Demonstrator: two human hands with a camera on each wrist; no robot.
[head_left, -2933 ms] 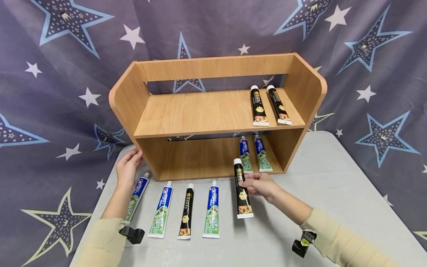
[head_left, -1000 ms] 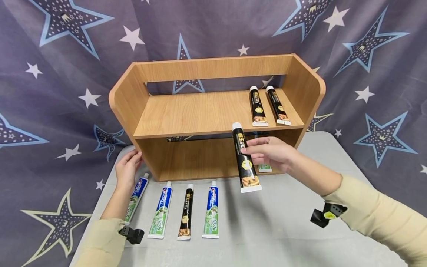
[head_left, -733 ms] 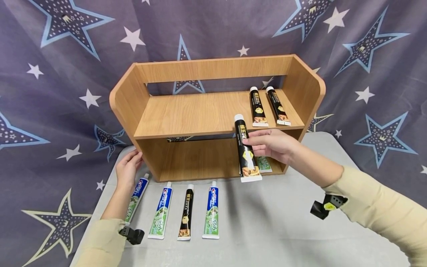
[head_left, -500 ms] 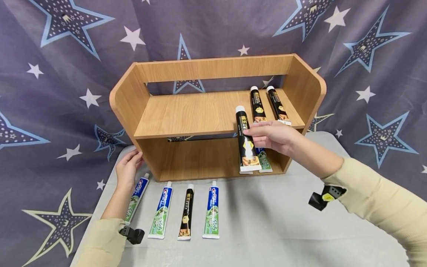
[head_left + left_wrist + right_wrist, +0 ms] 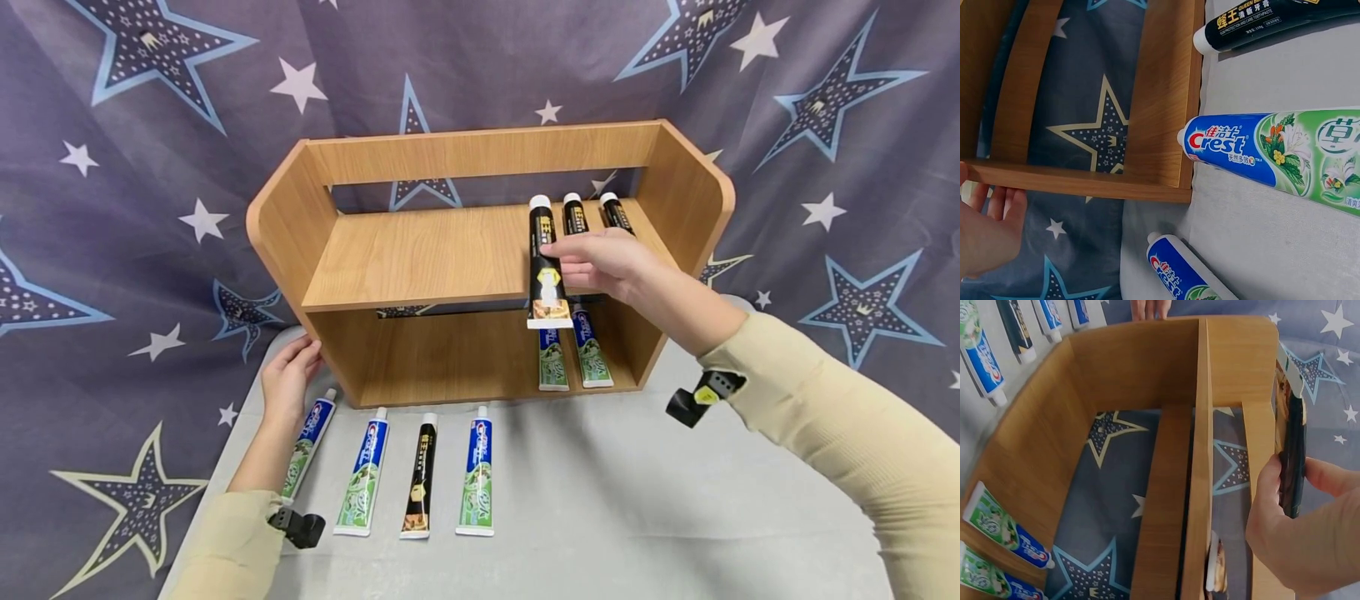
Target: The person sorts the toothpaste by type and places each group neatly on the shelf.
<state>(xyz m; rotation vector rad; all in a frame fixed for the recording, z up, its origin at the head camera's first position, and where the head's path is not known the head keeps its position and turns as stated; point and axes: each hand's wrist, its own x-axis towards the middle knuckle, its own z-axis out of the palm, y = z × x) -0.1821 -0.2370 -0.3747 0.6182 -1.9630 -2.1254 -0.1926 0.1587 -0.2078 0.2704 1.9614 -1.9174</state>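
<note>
A black toothpaste tube (image 5: 546,275) with a white cap is pinched between the thumb and fingers of my right hand (image 5: 607,260). It is at the upper board's front, cap end pointing back and crimped end over the front edge; whether it touches the board I cannot tell. To its right lie two black toothpaste tubes (image 5: 576,214), partly hidden by my hand. My left hand (image 5: 287,383) grips the front edge of the left side panel of the wooden shelf (image 5: 420,250); in the left wrist view its fingers (image 5: 997,203) bend against the outer side.
Two blue-green toothpaste tubes (image 5: 553,367) lie on the lower board at the right. On the grey table (image 5: 637,500), before the shelf, are a black tube (image 5: 418,479) and several blue-green tubes (image 5: 475,483). A star-patterned curtain (image 5: 480,50) hangs behind.
My right hand has lifted the black toothpaste tube from near the table up to the upper board, moving it back beside the other black tubes. My left hand has stayed put.
</note>
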